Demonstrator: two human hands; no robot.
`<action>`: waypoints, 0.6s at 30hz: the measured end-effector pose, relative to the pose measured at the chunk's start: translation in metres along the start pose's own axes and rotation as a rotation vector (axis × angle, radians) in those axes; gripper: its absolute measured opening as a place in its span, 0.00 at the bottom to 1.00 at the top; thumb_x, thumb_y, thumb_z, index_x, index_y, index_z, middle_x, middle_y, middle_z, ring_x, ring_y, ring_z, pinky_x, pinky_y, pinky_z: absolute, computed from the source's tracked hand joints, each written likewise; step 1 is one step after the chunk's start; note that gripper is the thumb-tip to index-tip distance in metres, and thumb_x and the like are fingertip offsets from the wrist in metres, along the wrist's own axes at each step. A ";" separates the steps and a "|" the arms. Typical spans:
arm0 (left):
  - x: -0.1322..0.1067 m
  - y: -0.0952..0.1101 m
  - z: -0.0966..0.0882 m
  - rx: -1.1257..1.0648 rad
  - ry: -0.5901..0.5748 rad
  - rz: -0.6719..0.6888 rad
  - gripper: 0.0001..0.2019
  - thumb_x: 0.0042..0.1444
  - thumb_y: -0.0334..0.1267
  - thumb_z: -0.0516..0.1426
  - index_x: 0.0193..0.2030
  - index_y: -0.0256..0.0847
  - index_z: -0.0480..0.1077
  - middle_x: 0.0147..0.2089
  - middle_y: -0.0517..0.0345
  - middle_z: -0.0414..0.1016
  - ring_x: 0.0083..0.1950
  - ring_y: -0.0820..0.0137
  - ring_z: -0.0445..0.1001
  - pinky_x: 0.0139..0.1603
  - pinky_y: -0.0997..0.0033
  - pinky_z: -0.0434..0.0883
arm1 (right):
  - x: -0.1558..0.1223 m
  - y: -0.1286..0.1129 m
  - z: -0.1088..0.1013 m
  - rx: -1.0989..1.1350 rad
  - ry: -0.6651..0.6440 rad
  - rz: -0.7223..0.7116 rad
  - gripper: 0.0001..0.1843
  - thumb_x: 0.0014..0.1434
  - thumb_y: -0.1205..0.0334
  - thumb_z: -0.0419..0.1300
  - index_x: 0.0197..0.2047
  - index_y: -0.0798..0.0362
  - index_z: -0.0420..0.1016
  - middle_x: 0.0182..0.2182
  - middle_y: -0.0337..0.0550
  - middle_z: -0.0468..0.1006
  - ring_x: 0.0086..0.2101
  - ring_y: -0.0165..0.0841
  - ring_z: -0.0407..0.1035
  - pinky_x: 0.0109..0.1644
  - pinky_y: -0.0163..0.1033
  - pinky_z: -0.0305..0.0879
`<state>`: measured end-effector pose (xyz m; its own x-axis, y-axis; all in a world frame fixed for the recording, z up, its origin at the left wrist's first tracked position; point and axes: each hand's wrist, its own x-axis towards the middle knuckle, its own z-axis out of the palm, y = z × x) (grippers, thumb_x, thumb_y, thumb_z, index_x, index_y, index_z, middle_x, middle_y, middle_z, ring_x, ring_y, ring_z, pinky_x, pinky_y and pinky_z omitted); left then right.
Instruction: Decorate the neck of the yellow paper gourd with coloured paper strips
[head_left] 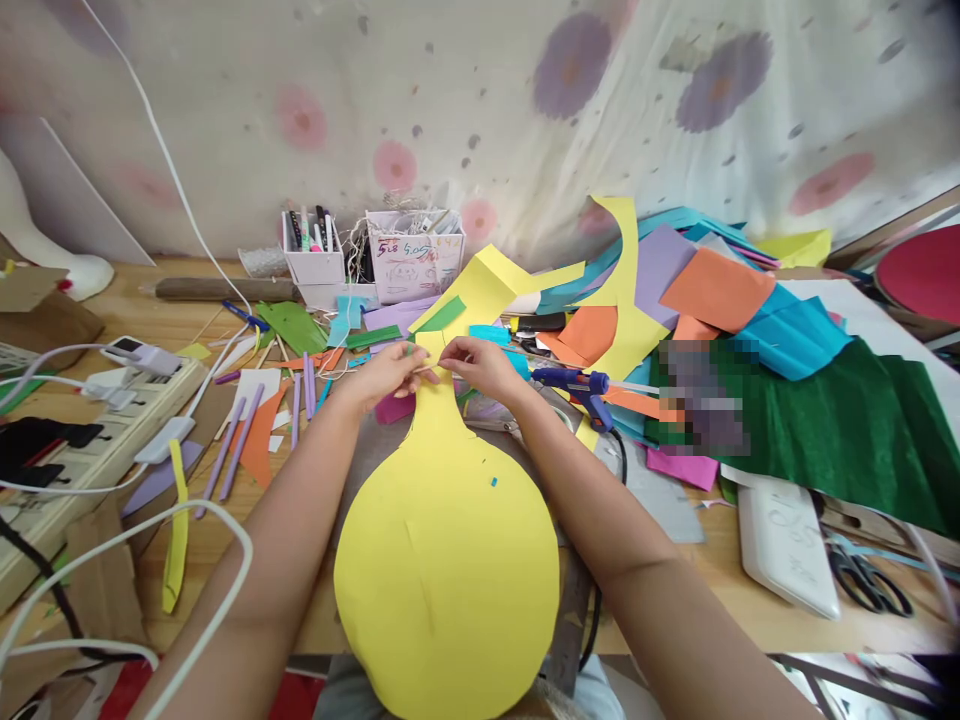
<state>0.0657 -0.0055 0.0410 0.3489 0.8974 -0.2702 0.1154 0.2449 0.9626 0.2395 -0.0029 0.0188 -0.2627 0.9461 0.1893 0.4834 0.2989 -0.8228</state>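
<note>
Left hand [390, 375]: fingers curled part-way in at the neck of the yellow cutout [450, 560]. Can't tell whether gripping the edge or some small bit. Cutout: dead centre, neck pointing away, round end hanging past the front of the wooden table [720, 570]. Back up the neck from beneath, press lightly, avoid creasing. Prop the overhanging end to spare the narrow part. Flat, matte, paper- or felt-like; faint crease mid-disc, blue fleck [494, 482] above.

Right hand [480, 368]: thumb and forefinger nearly together at the neck's top. Can't tell whether holding anything. Use fingertips only, align before pressing.

Further right: blue glue gun [574, 381], hard plastic, nose toward the right hand; keep forearm clear, possibly hot. Then coloured sheets [720, 288], angular, heaped; dark green sheet [840, 420], soft-looking, rippled; scissors [870, 580], black looped handles.
</note>
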 end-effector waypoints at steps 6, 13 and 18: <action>0.000 0.005 -0.017 0.057 0.311 -0.040 0.06 0.54 0.35 0.56 0.29 0.37 0.63 0.16 0.71 0.50 0.13 0.85 0.46 0.13 0.83 0.44 | 0.008 0.015 0.010 -0.092 0.143 0.082 0.05 0.51 0.62 0.58 0.29 0.54 0.73 0.29 0.39 0.71 0.30 0.28 0.63 0.36 0.34 0.59; 0.006 -0.002 -0.007 0.009 0.269 -0.138 0.10 0.59 0.33 0.50 0.27 0.41 0.52 0.18 0.72 0.46 0.13 0.84 0.44 0.14 0.82 0.41 | 0.008 0.019 0.011 -0.138 0.141 0.103 0.04 0.50 0.65 0.59 0.28 0.54 0.75 0.30 0.38 0.71 0.30 0.27 0.63 0.35 0.33 0.58; 0.008 -0.005 -0.008 -0.021 0.222 -0.146 0.08 0.58 0.32 0.49 0.28 0.40 0.55 0.18 0.71 0.48 0.13 0.83 0.44 0.14 0.82 0.42 | 0.008 0.025 0.011 -0.108 0.144 0.076 0.04 0.50 0.66 0.59 0.29 0.54 0.76 0.31 0.40 0.73 0.30 0.27 0.64 0.35 0.34 0.59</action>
<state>0.0608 0.0031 0.0346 0.1170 0.9101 -0.3975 0.1296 0.3828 0.9147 0.2408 0.0105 -0.0061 -0.1031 0.9723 0.2099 0.5860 0.2299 -0.7770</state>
